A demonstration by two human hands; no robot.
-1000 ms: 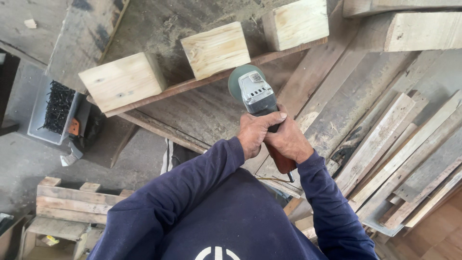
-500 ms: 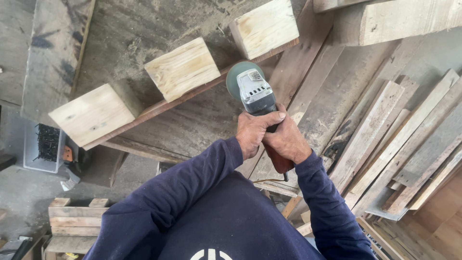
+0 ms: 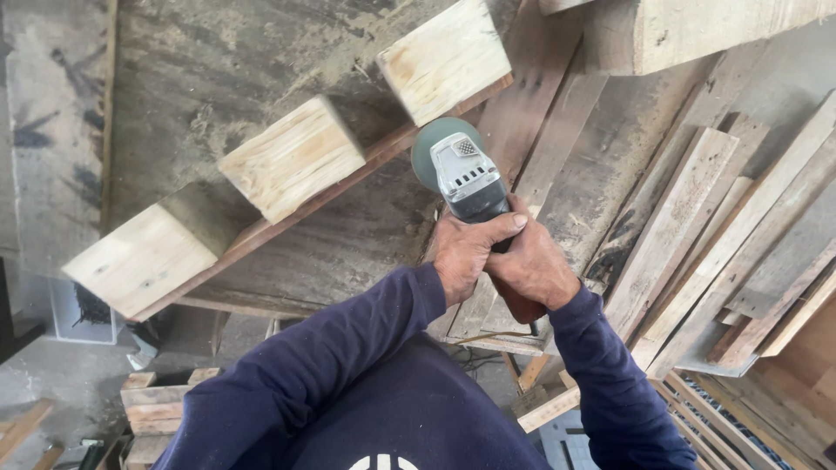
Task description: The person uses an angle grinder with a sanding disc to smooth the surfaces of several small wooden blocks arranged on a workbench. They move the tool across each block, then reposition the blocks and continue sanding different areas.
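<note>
Nearest, the person's dark blue sleeves ran up from the bottom edge of the view, a small white mark showing on the chest of the top. Both hands met on an angle grinder [image 3: 464, 177]: the left hand [image 3: 466, 250] had its fingers wrapped over the dark body just behind the grey head, and the right hand [image 3: 533, 270] was closed round the reddish rear handle, touching the left. The grinder's green guard and disc sat over the dusty, weathered workbench [image 3: 261, 87], close to a thin reddish strip of wood [image 3: 344, 178] that ran slantwise across it.

Along that strip stood three pale wooden blocks: the near block [image 3: 144, 261] by the bench's left edge, the middle block [image 3: 292, 159] just beyond it, and the far block [image 3: 446, 59] nearest the grinder head. To the right, loose planks [image 3: 697, 226] lay stacked at a slant, well apart from the hands, and a thick pale beam [image 3: 697, 30] crossed the top right corner. No packages, labels or signs showed on the bench itself.
</note>
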